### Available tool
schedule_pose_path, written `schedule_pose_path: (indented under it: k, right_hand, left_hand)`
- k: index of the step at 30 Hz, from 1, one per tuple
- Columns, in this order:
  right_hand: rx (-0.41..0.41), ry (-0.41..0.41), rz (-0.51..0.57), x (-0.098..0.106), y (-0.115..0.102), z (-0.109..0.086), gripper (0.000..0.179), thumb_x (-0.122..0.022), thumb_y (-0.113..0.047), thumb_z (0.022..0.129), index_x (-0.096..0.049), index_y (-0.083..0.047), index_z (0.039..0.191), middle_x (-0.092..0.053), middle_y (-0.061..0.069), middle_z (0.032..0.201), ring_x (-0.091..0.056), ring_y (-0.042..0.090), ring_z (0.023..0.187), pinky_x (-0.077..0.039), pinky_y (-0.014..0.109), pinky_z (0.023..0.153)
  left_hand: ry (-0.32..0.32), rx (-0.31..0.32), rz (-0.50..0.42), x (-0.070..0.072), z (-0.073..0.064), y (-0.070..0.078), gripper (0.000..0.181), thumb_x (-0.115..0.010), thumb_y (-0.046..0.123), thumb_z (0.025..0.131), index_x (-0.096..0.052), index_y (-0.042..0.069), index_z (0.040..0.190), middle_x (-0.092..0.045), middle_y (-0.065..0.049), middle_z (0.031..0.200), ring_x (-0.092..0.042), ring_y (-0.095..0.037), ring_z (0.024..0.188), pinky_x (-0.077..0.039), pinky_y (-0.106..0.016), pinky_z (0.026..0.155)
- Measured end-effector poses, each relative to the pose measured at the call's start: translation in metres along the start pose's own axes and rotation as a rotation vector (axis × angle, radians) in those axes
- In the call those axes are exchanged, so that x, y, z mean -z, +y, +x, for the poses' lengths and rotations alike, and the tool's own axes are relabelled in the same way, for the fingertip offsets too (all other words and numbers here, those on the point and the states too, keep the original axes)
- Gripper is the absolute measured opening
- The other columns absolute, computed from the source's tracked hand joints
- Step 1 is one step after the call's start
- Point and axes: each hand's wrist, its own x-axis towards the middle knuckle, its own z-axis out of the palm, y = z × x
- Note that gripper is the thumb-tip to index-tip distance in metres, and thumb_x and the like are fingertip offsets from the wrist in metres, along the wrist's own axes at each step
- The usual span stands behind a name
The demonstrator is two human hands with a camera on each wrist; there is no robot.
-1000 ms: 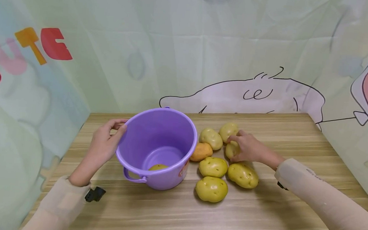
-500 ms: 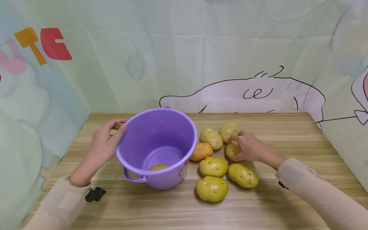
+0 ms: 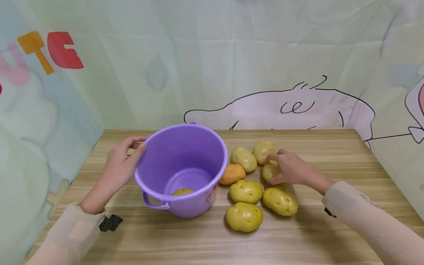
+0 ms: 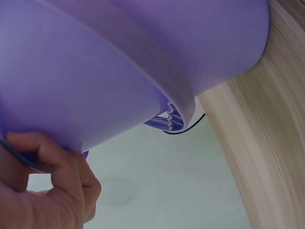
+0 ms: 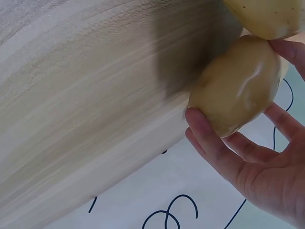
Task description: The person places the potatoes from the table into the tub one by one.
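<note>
A purple bucket (image 3: pixel 185 147) stands on the table, and my left hand (image 3: pixel 119 165) pinches its left rim between thumb and fingers. Inside the bucket, part of a yellow potato (image 3: pixel 183 192) shows at the near side; the near wall hides the rest. My right hand (image 3: pixel 294 169) holds a pale potato (image 3: pixel 269 172) at the back of a loose group. In the right wrist view, thumb and fingers curl around this potato (image 5: pixel 238 86), and another potato (image 5: pixel 269 16) lies close to it. The left wrist view has the bucket's handle (image 4: pixel 157 62) against its outer wall.
Right of the bucket lie two pale potatoes, one left (image 3: pixel 243 159) and one behind (image 3: pixel 263 151), an orange-brown potato (image 3: pixel 233 174) by the bucket wall, and several yellow potatoes (image 3: pixel 244 217) nearer the front. A printed curtain (image 3: pixel 164 71) hangs behind the wooden table (image 3: pixel 174 249).
My right hand and the pale potato in it have shifted slightly to the right. The left hand, the bucket and the other potatoes stay where they were.
</note>
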Motion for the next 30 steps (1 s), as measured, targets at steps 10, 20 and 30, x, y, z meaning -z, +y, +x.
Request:
schedule_pose_path:
  k: [10, 20, 30]
  right_hand:
    - [0.001, -0.005, 0.012, 0.013, -0.007, -0.003, 0.057, -0.087, -0.026, 0.073, -0.066, -0.002, 0.12, -0.061, 0.023, 0.106, -0.059, 0.026, 0.086, -0.055, 0.043, 0.073]
    - [0.048, -0.06, 0.025, 0.032, -0.012, -0.007, 0.055, -0.084, -0.032, 0.074, -0.066, -0.005, 0.119, -0.06, 0.009, 0.093, -0.053, 0.02, 0.079, -0.049, 0.035, 0.066]
    - [0.148, -0.068, -0.012, 0.046, -0.013, -0.011, 0.054, -0.083, -0.034, 0.074, -0.067, -0.007, 0.119, -0.061, 0.012, 0.099, -0.054, 0.019, 0.08, -0.051, 0.036, 0.067]
  left_hand:
    - [0.0, -0.005, -0.011, 0.0, 0.001, 0.001, 0.043, -0.046, 0.026, 0.107, -0.055, -0.007, 0.133, -0.059, -0.026, 0.109, -0.071, -0.038, 0.079, -0.055, -0.021, 0.058]
    - [-0.005, -0.002, -0.016, 0.0, 0.0, 0.001, 0.043, -0.046, 0.027, 0.107, -0.055, -0.007, 0.133, -0.059, -0.026, 0.109, -0.072, -0.038, 0.078, -0.055, -0.022, 0.057]
    - [0.009, -0.001, -0.01, 0.0, 0.0, 0.001, 0.042, -0.047, 0.025, 0.107, -0.055, -0.007, 0.132, -0.06, -0.027, 0.109, -0.071, -0.038, 0.079, -0.055, -0.021, 0.058]
